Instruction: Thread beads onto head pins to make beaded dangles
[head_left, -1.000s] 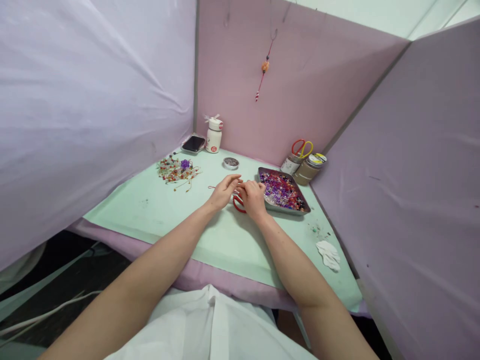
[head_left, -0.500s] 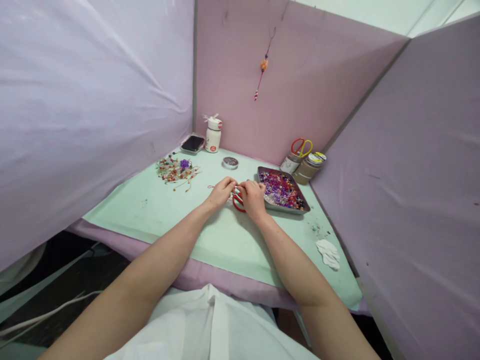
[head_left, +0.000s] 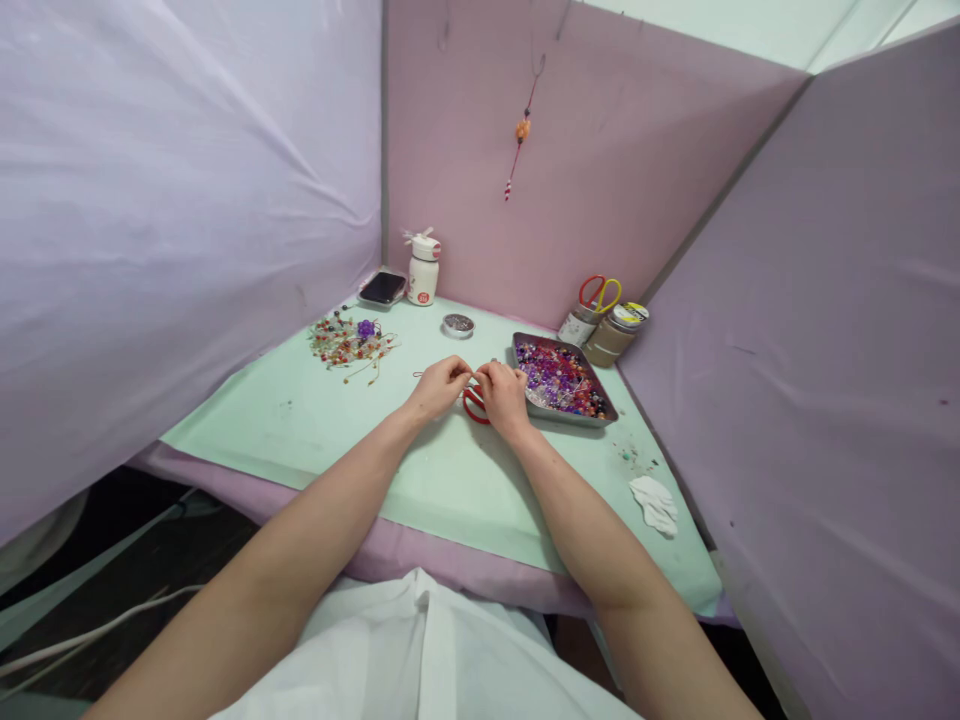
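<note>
Red thread point(head_left: 418, 375) pinched between left hand point(head_left: 439, 386) and right hand point(head_left: 501, 393), fingertips touching above tabletop point(head_left: 337, 440) centre | scissors point(head_left: 470, 406) under the hands | risk: pinch slips, thread drops; right wrist near bead tray point(head_left: 574, 420) rim may jog it, spilling beads.

Nothing legible; the red mark on the small white plastic bottle point(head_left: 422, 280) and the yellow label on the brown round jar point(head_left: 616, 335) are too blurred.
</note>
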